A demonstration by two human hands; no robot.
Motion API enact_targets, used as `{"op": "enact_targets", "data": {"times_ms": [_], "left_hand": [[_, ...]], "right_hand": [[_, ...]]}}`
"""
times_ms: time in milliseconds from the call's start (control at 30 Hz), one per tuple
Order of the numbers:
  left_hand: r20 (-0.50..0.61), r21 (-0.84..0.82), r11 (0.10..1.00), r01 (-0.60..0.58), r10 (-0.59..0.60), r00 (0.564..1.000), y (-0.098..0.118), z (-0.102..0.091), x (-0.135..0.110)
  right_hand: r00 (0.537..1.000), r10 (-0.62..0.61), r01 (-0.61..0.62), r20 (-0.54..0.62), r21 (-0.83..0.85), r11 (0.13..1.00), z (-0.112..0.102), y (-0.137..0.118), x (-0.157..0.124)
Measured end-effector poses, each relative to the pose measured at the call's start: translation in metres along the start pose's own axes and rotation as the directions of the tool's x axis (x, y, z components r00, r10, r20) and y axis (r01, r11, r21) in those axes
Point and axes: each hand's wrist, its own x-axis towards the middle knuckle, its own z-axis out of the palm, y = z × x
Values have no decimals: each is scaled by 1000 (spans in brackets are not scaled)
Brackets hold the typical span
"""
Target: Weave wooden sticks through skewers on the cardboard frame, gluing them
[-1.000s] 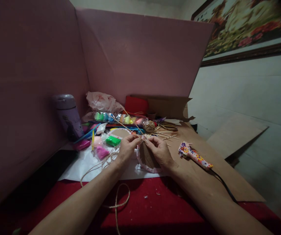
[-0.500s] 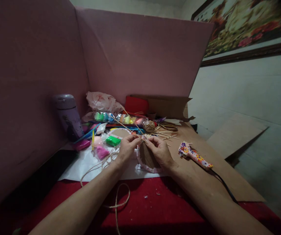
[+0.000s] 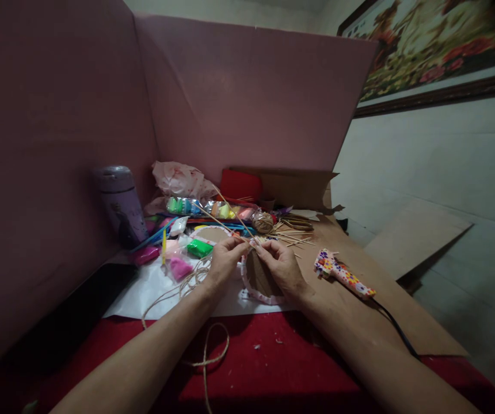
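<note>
My left hand point(image 3: 225, 261) and my right hand point(image 3: 282, 267) meet at the top of a rounded cardboard piece point(image 3: 261, 276) edged with white patterned cloth. Fingers of both hands are pinched closed on its upper edge. Two thin wooden skewers point(image 3: 231, 208) slant up and leftward from the fingertips; whether they are gripped or lie behind, I cannot tell. Behind my left hand lies a second cloth-edged cardboard piece point(image 3: 213, 234). Loose twine point(image 3: 193, 279) runs beside my left forearm. To the right of my right hand rests a flower-patterned glue gun point(image 3: 343, 274).
Clay packs point(image 3: 225, 210), a green clay packet point(image 3: 199, 248), a ball of twine point(image 3: 262, 221), scissors point(image 3: 297, 222) and scattered sticks point(image 3: 293, 234) crowd the back. A purple bottle point(image 3: 121, 207) stands left. A cardboard sheet point(image 3: 385, 322) lies under the glue gun, whose black cord point(image 3: 396, 325) trails forward.
</note>
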Motion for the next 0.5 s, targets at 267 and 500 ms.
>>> {"op": "enact_targets", "data": {"times_ms": [267, 500], "left_hand": [[4, -11, 1000, 5, -5, 1000, 0, 0, 0], [4, 0, 1000, 5, -5, 1000, 0, 0, 1]], "right_hand": [[1000, -2, 2, -7, -4, 1000, 1, -3, 0], [1000, 5, -5, -9, 2, 1000, 1, -2, 0]]}}
